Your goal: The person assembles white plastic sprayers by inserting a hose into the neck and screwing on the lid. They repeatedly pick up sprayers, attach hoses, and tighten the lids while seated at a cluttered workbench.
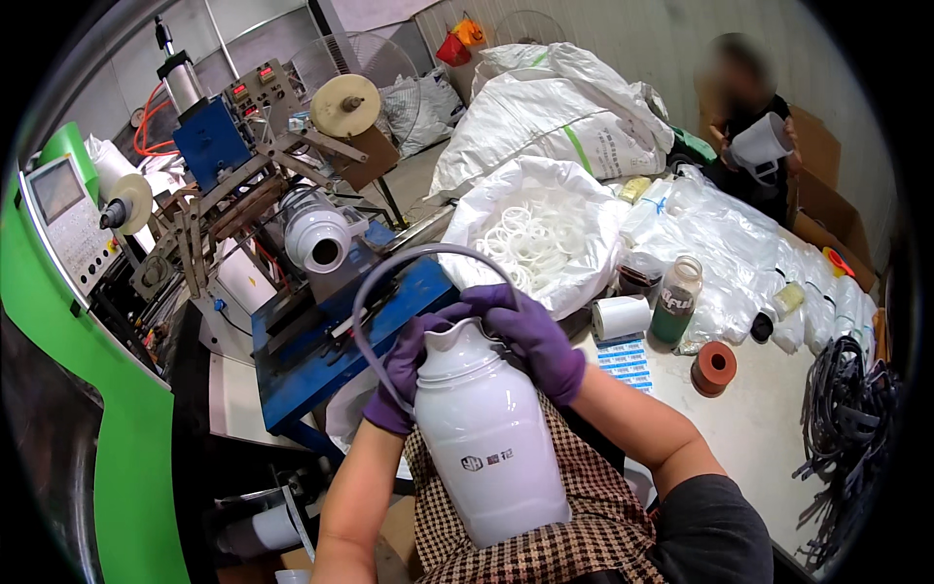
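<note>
A pale lavender-grey plastic jug [486,443] with a pouring lip leans upright against my checked apron, a small dark print on its front. My left hand [399,375], in a purple glove, is closed around the left side of the jug's neck. Opposite it, my right hand [533,336], gloved alike, has its fingers wrapped over the neck's right rim. A thin grey handle [418,252] arches above both hands, one end by my left wrist and the other running to my right fingers. How its ends join the jug is hidden.
A printing machine [209,141] holds another pale jug [321,238] beside a blue stand. A white sack [467,229] of plastic rings stands ahead. On the right table are a glass bottle [678,302], a red-brown roll [713,368] and black straps [844,423]. Another person holds a pale container [761,144].
</note>
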Available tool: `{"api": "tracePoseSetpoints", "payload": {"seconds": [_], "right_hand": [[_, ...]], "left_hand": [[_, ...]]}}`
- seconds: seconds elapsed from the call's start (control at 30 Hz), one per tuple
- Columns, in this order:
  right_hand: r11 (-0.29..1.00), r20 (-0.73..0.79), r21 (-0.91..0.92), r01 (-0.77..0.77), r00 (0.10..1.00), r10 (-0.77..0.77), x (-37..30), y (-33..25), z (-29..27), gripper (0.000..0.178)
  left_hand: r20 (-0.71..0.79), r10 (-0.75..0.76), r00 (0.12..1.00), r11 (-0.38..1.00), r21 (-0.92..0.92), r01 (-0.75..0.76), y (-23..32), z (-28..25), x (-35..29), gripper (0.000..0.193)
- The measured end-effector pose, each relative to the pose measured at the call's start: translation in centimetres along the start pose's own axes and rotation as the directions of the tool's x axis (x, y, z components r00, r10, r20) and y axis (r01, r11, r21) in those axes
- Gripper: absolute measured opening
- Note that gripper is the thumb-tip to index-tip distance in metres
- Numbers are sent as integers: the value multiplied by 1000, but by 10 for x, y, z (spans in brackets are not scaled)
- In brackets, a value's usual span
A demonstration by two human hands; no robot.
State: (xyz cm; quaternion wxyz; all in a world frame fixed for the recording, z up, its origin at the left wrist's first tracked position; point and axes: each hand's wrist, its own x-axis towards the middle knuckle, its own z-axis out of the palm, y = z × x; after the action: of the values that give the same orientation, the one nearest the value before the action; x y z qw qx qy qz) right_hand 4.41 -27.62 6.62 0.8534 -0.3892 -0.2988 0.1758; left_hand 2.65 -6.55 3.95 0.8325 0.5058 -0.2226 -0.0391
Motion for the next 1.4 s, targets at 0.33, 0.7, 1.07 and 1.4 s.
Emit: {"api": "tracePoseSetpoints", "payload": {"seconds": [0.33, 0.7, 1.07, 1.4], "right_hand": [[851, 23, -483, 204, 975, -221, -44, -40, -77, 47], [867, -452, -160, 472, 746, -489, -104, 27, -102, 37], [415, -176, -893, 175, 712, -680, -104, 96, -25, 26], [747, -465, -662, 57, 751, -469, -106, 79, -1, 28]], "left_hand": [[-404, 189, 895, 868, -357, -344, -44, -12, -40, 28], [-380, -23, 925, 1000, -6, 23, -72, 30, -223, 30], [-244, 26, 969, 945, 323, 56, -105, 45, -160, 33], [-220, 49, 974, 927, 372, 38, -107, 46, -149, 36]]}}
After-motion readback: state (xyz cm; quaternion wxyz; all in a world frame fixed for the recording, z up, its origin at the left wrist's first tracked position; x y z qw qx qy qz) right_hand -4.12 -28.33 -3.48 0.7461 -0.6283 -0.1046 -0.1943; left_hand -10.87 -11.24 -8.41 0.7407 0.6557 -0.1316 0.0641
